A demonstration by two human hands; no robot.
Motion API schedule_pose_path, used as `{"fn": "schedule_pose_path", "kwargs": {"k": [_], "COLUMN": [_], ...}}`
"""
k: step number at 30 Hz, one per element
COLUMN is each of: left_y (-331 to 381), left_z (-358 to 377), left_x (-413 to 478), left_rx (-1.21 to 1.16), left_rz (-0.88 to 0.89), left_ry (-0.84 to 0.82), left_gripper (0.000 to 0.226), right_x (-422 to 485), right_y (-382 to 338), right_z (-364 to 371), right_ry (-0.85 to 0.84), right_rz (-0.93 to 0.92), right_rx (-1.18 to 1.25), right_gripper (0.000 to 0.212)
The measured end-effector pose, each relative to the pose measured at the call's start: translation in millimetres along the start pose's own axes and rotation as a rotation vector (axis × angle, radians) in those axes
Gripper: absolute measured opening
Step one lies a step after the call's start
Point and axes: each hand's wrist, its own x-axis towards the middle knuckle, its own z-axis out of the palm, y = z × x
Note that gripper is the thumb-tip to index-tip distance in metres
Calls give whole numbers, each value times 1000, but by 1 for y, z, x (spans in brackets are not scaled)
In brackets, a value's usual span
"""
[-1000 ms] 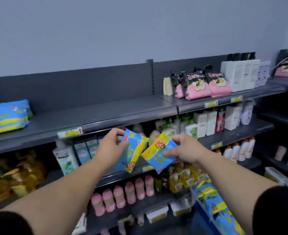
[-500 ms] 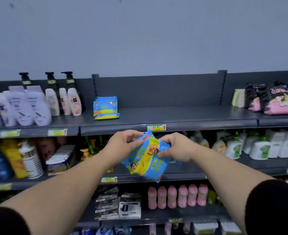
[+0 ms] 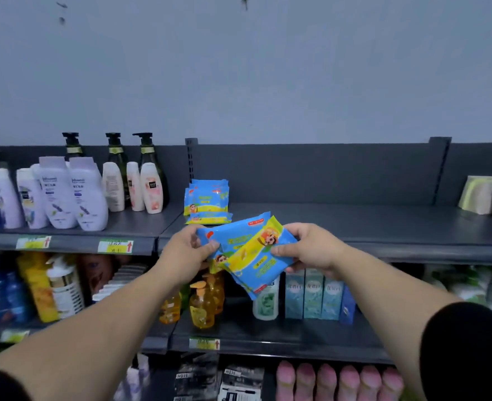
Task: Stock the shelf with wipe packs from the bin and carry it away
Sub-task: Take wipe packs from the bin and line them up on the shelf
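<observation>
Black sleeves low in shot, bare forearms reaching up. Left hand (image 3: 186, 250) pinches a glossy blue-and-yellow wipe pack (image 3: 233, 234) by its corner. Right hand (image 3: 311, 250) grips the second pack (image 3: 257, 266), flat and crinkly, overlapping the first, and both hang in the air just before the matte grey metal shelf (image 3: 354, 224). Beyond them, stacked packs (image 3: 207, 201) sit at the shelf's back, with smooth rounded lilac bottles (image 3: 74, 192) off to the left.

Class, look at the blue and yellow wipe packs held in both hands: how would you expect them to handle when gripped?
Probably soft yet flat: the wipe packs keep their shape gripped at their ends by the left hand and right hand. Likely light: end grips alone carry them. The glossy wrap may slide.
</observation>
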Motion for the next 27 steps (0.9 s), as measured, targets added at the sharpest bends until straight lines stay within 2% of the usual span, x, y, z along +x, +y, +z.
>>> {"fn": "schedule_pose_path", "kwargs": {"k": [7, 13, 16, 20, 22, 25, 27], "left_y": [-5, -22, -36, -45, -51, -64, -70], "left_z": [-17, -31, -37, -43, -47, -57, -59], "left_x": [88, 144, 165, 193, 210, 233, 245], "left_rx": [41, 113, 153, 57, 40, 97, 70], "left_rz": [9, -44, -93, -144, -166, -203, -251], "left_ry": [233, 331, 296, 164, 93, -13, -59], "left_gripper": [12, 12, 10, 15, 20, 14, 13], "right_x": [96, 156, 180, 212, 232, 261, 275], "right_y": [-25, -37, -36, -38, -38, -41, -46], "right_z": [-30, -40, -37, -25, -14, 8, 27], "right_ry": [1, 100, 83, -9, -56, -82, -90], "right_rz": [-113, -279, -295, -288, -281, -241, -221], "right_rx": [18, -32, -38, -85, -231, -483, -582], "right_gripper": [33, 27, 23, 22, 25, 45, 48]}}
